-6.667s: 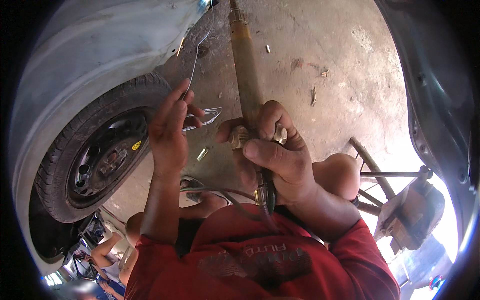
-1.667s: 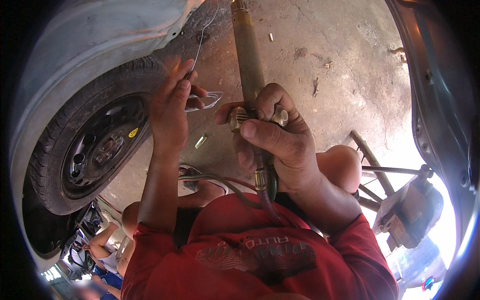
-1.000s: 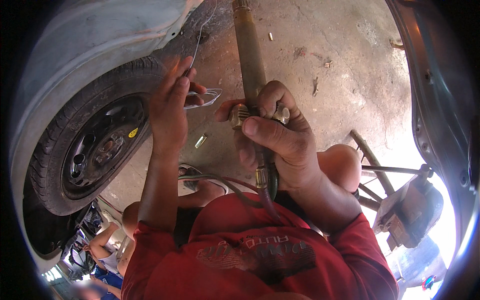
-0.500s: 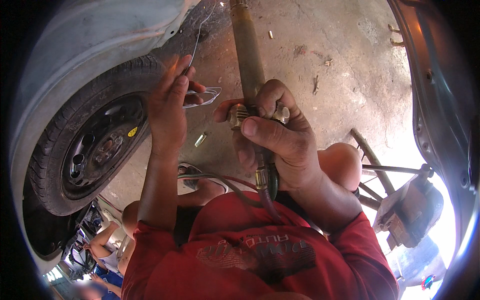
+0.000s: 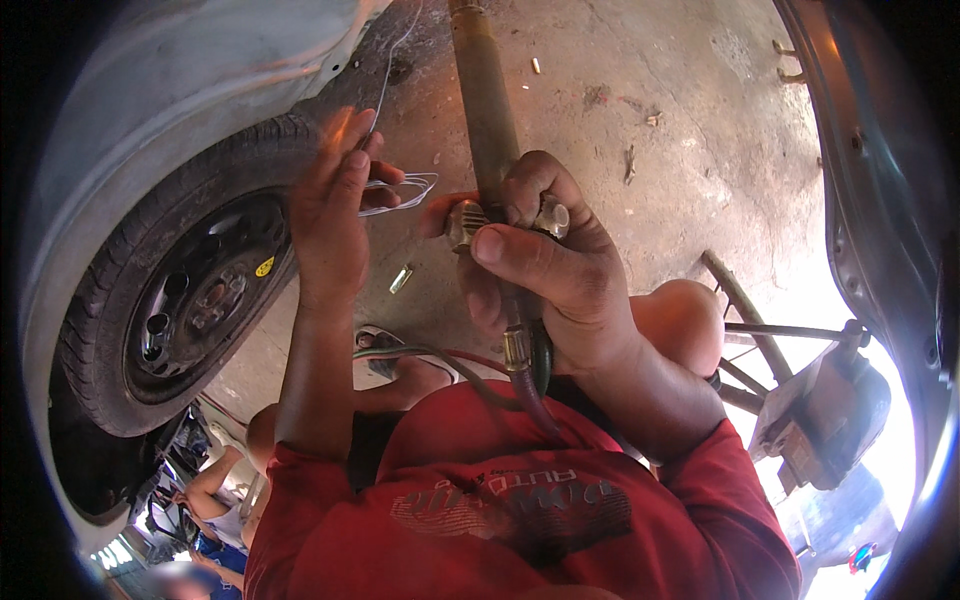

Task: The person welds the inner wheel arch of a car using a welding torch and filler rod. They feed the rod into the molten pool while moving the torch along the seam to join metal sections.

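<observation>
Left hand (image 5: pixel 335 215): raised, fingers pinched narrow on a thin wire (image 5: pixel 385 70) that runs up and away from the fingertips toward the car body (image 5: pixel 180 90).
Wire loop (image 5: pixel 400 190): bent end of the wire, just right of the left fingers, between the two hands.
Right hand (image 5: pixel 545 270): closed in a full fist round the torch (image 5: pixel 487 110); thumb lies across the brass valve knobs (image 5: pixel 465 220).
Torch: long brass-coloured tube, reaching forward past the right knuckles; handle hidden in the fist.
Hoses (image 5: pixel 520 380): leave the torch under the right wrist, one red, one dark, trailing toward the red shirt (image 5: pixel 520 510).
Tyre (image 5: pixel 170 290): just left of the left forearm, black steel rim.
Floor (image 5: pixel 680 130): concrete beyond both hands, with small debris; a small metal piece (image 5: pixel 400 278) below the left hand.
Stand (image 5: pixel 820 410): right of the right forearm, metal, rusty.
Handling, wire (judgement): light, springy, bends easily, slips in a loose pinch; take near the working end.
Handling, torch (judgement): rigid, fairly heavy, hoses drag on it; grip at the handle behind the knobs, clear of the tip.
</observation>
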A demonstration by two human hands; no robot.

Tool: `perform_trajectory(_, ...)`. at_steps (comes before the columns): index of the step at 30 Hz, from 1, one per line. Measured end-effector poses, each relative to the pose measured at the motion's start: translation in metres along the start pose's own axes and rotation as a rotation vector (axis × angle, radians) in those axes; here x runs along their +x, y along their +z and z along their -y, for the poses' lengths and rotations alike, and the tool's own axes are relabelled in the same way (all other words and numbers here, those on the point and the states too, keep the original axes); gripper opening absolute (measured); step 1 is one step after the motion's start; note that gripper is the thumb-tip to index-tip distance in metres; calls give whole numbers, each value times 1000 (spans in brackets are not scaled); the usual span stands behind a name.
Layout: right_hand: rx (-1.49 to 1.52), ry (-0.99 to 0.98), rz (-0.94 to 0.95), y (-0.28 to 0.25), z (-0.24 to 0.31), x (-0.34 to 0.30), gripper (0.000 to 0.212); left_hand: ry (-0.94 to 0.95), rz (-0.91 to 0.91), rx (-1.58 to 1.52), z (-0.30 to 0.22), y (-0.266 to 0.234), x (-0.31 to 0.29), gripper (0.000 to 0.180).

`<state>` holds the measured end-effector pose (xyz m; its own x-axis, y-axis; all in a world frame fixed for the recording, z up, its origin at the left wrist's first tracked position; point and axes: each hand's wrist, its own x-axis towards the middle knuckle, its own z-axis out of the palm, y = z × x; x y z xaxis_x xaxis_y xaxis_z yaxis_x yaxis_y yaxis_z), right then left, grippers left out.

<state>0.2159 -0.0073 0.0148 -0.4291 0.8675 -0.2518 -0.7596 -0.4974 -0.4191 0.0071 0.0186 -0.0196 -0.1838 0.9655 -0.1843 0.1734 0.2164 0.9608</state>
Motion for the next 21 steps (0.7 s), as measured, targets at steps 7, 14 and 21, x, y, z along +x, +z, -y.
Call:
perform_trajectory(7,79,4,37,-5,-1,1,21,-5,-18,-8,-2,1,3,42)
perform_trajectory(14,72,12,9,-3,-1,1,21,-24,-14,18,-3,2,3,42)
perform_trajectory(21,59,25,4,-3,1,0,22,-3,-12,57,-2,5,1,41)
